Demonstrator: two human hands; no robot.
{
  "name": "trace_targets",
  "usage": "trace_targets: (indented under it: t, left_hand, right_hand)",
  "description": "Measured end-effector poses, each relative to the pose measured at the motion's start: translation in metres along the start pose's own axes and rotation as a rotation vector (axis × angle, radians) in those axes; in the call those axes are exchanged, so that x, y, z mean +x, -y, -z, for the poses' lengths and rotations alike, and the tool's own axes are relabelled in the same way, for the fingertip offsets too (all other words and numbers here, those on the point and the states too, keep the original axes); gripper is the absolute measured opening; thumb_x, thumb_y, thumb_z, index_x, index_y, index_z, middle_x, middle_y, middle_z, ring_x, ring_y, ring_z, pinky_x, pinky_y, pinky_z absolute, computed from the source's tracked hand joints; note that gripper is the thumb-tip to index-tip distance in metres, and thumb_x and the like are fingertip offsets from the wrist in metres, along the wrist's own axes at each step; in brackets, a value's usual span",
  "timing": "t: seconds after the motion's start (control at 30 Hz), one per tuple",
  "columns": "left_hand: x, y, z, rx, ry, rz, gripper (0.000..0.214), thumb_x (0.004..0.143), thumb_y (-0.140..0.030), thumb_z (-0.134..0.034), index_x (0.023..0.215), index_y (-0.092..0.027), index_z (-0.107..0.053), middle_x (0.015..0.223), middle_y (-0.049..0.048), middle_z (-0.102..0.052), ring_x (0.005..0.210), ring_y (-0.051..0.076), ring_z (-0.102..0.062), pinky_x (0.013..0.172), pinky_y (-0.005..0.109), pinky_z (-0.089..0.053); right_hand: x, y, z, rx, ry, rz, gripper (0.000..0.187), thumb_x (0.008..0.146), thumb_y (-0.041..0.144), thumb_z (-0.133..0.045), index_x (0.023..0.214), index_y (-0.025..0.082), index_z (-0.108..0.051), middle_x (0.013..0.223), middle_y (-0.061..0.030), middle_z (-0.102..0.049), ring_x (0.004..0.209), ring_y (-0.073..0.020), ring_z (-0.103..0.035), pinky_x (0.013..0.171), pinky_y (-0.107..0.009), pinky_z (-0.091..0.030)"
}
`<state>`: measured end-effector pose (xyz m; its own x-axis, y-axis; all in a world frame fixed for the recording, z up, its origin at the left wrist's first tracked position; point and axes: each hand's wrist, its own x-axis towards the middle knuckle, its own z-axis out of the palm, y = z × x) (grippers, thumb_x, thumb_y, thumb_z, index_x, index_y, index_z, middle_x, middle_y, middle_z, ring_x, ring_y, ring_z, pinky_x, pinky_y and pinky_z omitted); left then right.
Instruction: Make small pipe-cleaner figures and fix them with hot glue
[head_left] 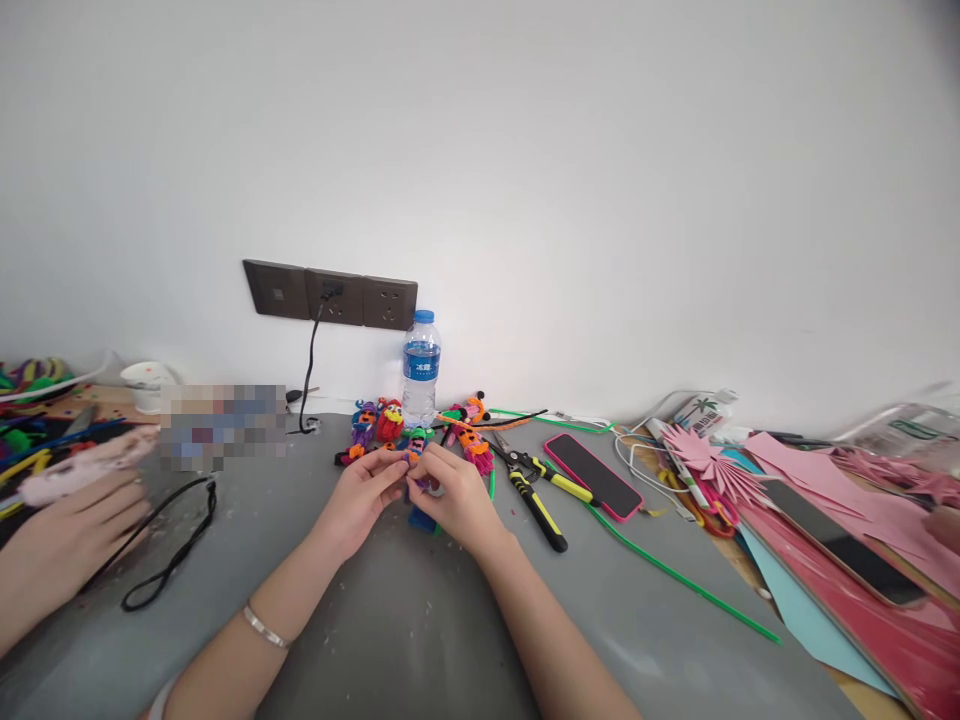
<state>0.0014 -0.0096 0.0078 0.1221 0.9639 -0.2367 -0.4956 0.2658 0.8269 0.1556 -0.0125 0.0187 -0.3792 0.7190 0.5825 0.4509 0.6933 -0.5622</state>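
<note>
My left hand (361,500) and my right hand (456,497) meet above the grey tabletop, fingertips pinched on a small pipe-cleaner doll (417,442). The doll has green, orange and blue on top and a blue lower end below my fingers; its middle is mostly hidden. Just behind are other fuzzy dolls: a purple-and-blue one (363,425), a red-and-yellow one (390,420) and an orange-and-pink one (475,450). To the right of my right hand lie cutters (529,485) with black and yellow handles, their jaws apart.
A water bottle (421,385) stands against the wall behind the dolls. Rightward lie a pink-cased phone (596,475), a long green pipe cleaner (679,578), pink paper (810,475) and another phone (844,540). At left, another person's hand (79,535) is near a black cord (169,570).
</note>
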Motion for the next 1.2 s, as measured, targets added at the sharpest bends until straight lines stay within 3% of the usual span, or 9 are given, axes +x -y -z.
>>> trace_targets:
  t: [0.13, 0.27, 0.47, 0.73, 0.9, 1.2]
  left_hand:
    - [0.001, 0.0, 0.002, -0.008, 0.016, 0.012, 0.036, 0.057, -0.026, -0.087, 0.089, -0.018, -0.073, 0.078, 0.0008, -0.069, 0.064, 0.008, -0.059, 0.057, 0.017, -0.048]
    - [0.0, -0.003, 0.003, 0.113, 0.057, -0.052, 0.026, 0.06, -0.031, -0.085, 0.076, -0.016, -0.07, 0.067, -0.0016, -0.061, 0.062, 0.009, -0.055, 0.054, 0.018, -0.045]
    - [-0.004, -0.007, 0.002, 0.382, 0.175, -0.088, 0.031, 0.069, -0.043, -0.076, 0.073, -0.016, -0.063, 0.064, -0.001, -0.056, 0.057, 0.009, -0.048, 0.048, 0.019, -0.038]
    - [-0.002, -0.004, 0.0, -0.007, 0.156, 0.112, 0.04, 0.066, -0.036, -0.082, 0.067, -0.018, -0.046, 0.061, -0.0067, -0.046, 0.054, 0.005, -0.044, 0.042, 0.013, -0.03]
    - [-0.001, -0.001, 0.001, -0.018, 0.181, 0.185, 0.034, 0.068, -0.033, -0.081, 0.069, -0.017, -0.051, 0.063, -0.0052, -0.05, 0.054, 0.005, -0.046, 0.042, 0.013, -0.031]
    - [-0.001, -0.001, 0.004, 0.22, 0.139, 0.017, 0.03, 0.069, -0.041, -0.078, 0.074, -0.014, -0.066, 0.065, -0.0021, -0.058, 0.053, 0.005, -0.046, 0.047, 0.016, -0.037]
  right_hand:
    - [-0.001, -0.005, 0.001, 0.191, -0.049, -0.11, 0.012, 0.085, 0.019, -0.052, 0.074, 0.021, -0.051, 0.071, -0.0004, -0.049, 0.062, -0.0135, -0.044, 0.059, -0.025, -0.037]
    - [-0.001, -0.009, 0.001, 0.359, -0.095, -0.244, 0.013, 0.086, 0.03, -0.056, 0.079, 0.019, -0.057, 0.074, -0.0009, -0.053, 0.06, -0.0124, -0.042, 0.056, -0.025, -0.036]
    - [0.001, -0.012, -0.001, 0.561, -0.067, -0.346, 0.022, 0.084, 0.041, -0.06, 0.082, 0.019, -0.057, 0.08, -0.0024, -0.057, 0.067, -0.0139, -0.049, 0.059, -0.026, -0.039]
    - [-0.001, -0.014, -0.002, 0.421, -0.042, -0.266, 0.016, 0.087, 0.034, -0.059, 0.081, 0.019, -0.06, 0.077, -0.0018, -0.057, 0.063, -0.0132, -0.044, 0.059, -0.026, -0.036]
    - [-0.001, -0.017, -0.005, 0.46, -0.036, -0.287, 0.013, 0.084, 0.032, -0.063, 0.084, 0.02, -0.06, 0.08, -0.0016, -0.059, 0.067, -0.0137, -0.049, 0.061, -0.026, -0.039]
    - [0.003, -0.016, -0.002, 0.758, -0.064, -0.397, 0.019, 0.075, 0.034, -0.072, 0.079, 0.019, -0.061, 0.082, -0.002, -0.062, 0.077, -0.0154, -0.058, 0.071, -0.028, -0.047]
